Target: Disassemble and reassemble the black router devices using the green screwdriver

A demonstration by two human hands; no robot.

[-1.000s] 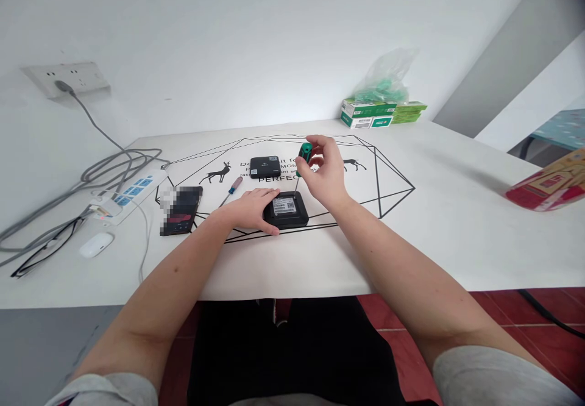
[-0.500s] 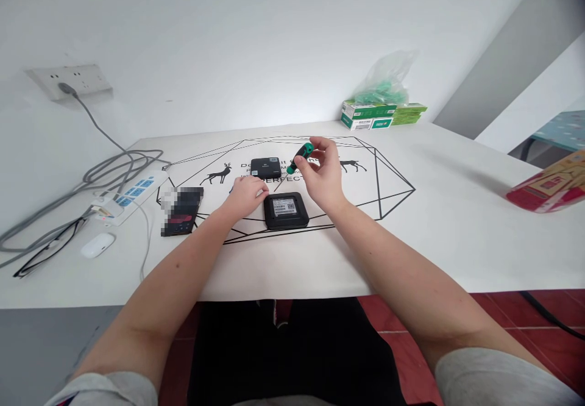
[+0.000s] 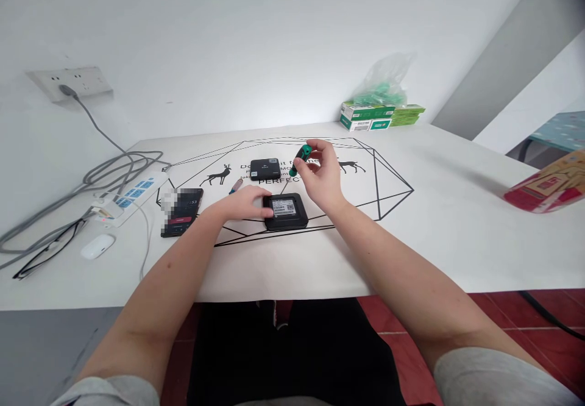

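In the head view my right hand point(image 3: 322, 177) is closed round the handle of a green and black screwdriver point(image 3: 300, 160). Its thin shaft slants down to the far edge of a black square box point(image 3: 299, 214), where I cannot make out the tip. This box lies flat with a white printed label on its upper face. At its left side my left hand point(image 3: 247, 203) grips the edge, thumb by the label and fingers toward the far corner. A second flat black box point(image 3: 265, 169) with small stickers lies farther back. Beyond my left hand pokes out another screwdriver's handle point(image 3: 236, 185).
On the left are a phone point(image 3: 183, 211), a power strip point(image 3: 137, 195) with coiled grey cable, glasses point(image 3: 50, 247) and a white earbud case point(image 3: 97, 246). Green and white cartons point(image 3: 368, 116) with a plastic bag stand against the wall. A red package point(image 3: 546, 186) sits at right.
My left hand has come nearer and onto the left edge of the labelled box, uncovering the second screwdriver's handle. The held screwdriver stands slightly more upright.
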